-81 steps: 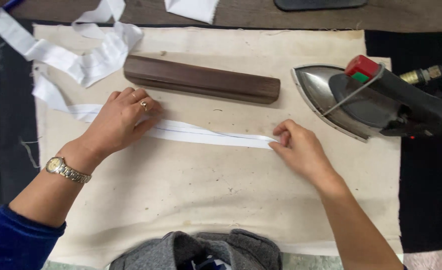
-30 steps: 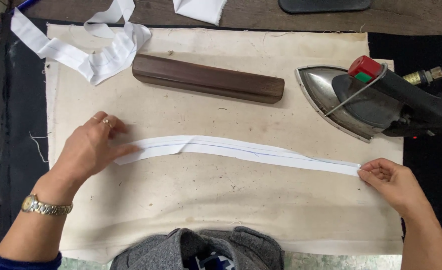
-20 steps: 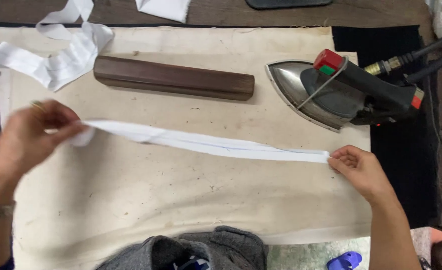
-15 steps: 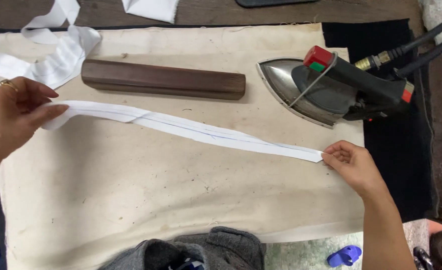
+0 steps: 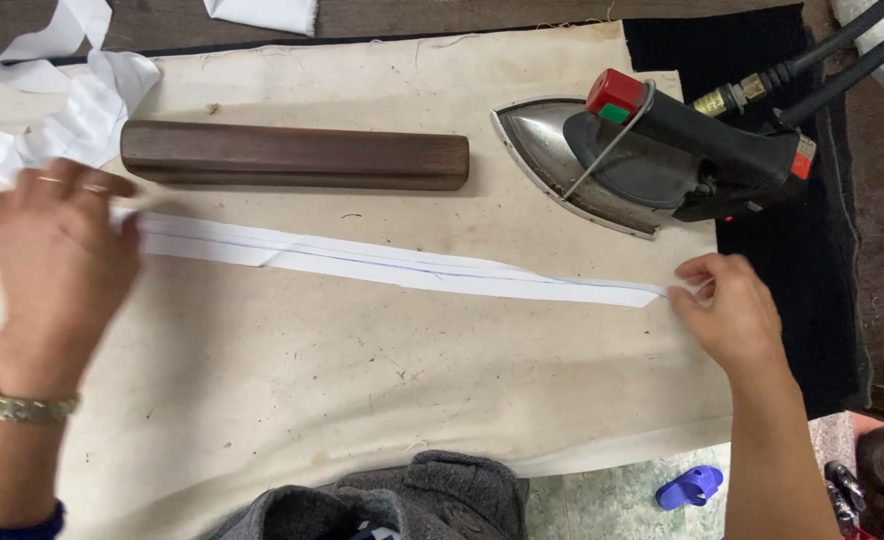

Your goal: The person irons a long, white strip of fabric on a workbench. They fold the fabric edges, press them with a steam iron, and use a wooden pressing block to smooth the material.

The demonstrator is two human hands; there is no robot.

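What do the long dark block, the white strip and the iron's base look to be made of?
Block: probably wood, dark brown with a dull sheen and faint grain.
Strip: looks like thin woven cloth, matte white, folded flat with creases.
Iron's base: metal, grey and reflective.

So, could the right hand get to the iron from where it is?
Probably yes. The right hand pinches the white fabric strip's end just below the iron, with nothing lying between them, but it would have to let go of the strip first.

iron (image 5: 652, 160) right, wooden block (image 5: 292, 155) behind
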